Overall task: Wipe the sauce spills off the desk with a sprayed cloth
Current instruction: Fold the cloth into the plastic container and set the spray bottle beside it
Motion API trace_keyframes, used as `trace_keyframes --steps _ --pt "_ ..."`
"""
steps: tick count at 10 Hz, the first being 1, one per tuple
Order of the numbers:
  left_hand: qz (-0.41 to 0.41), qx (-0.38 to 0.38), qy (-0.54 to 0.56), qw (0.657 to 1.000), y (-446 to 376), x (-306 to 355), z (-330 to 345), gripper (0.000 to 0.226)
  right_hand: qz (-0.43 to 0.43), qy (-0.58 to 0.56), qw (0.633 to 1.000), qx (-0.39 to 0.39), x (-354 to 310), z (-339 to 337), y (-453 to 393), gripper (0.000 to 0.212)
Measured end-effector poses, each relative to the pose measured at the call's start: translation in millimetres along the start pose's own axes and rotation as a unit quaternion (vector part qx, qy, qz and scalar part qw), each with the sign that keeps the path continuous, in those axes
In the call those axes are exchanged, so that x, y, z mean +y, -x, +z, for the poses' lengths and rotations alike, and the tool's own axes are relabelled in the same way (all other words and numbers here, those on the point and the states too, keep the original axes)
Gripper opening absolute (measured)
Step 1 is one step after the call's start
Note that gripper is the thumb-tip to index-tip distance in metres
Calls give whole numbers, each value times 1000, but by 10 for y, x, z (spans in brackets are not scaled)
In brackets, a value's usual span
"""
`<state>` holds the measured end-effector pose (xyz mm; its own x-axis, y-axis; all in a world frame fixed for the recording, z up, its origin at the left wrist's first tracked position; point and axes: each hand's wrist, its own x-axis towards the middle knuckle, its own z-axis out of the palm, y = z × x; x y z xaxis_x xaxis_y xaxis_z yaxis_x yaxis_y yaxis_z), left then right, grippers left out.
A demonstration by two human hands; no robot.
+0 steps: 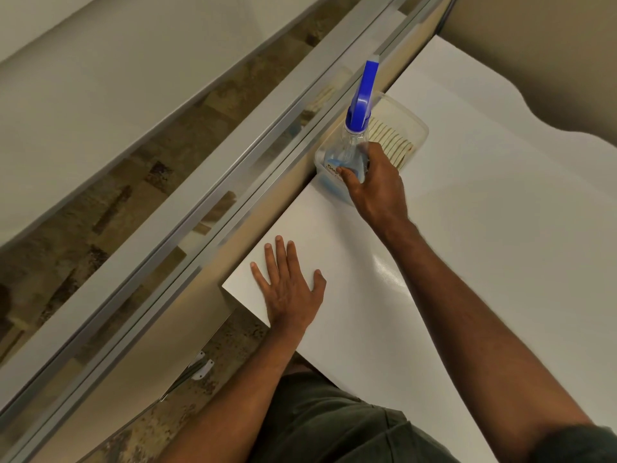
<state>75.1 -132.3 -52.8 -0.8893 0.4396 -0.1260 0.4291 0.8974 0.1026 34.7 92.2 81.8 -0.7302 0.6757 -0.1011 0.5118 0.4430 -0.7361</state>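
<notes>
A clear spray bottle [354, 142] with a blue trigger head stands inside a clear plastic tub [417, 128] at the desk's left edge. My right hand [374, 185] is wrapped around the bottle's body. Something blue lies in the tub under the bottle; I cannot tell what it is. My left hand [288, 289] rests flat on the white desk [484, 228] near its front left corner, fingers spread and holding nothing. No sauce spill shows on the desk surface in view.
Cream folded pieces stand in a row in the far half of the tub. A metal-framed glass partition [200, 208] runs along the desk's left side. A beige wall borders the desk at the far right. Speckled floor lies below the corner.
</notes>
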Motion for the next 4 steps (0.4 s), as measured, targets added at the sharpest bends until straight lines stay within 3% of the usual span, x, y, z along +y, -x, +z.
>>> trace_keyframes --steps 4 --pt "4 -2 7 1000 -12 7 -31 88 9 -27 1000 -9 -3 -20 -7 63"
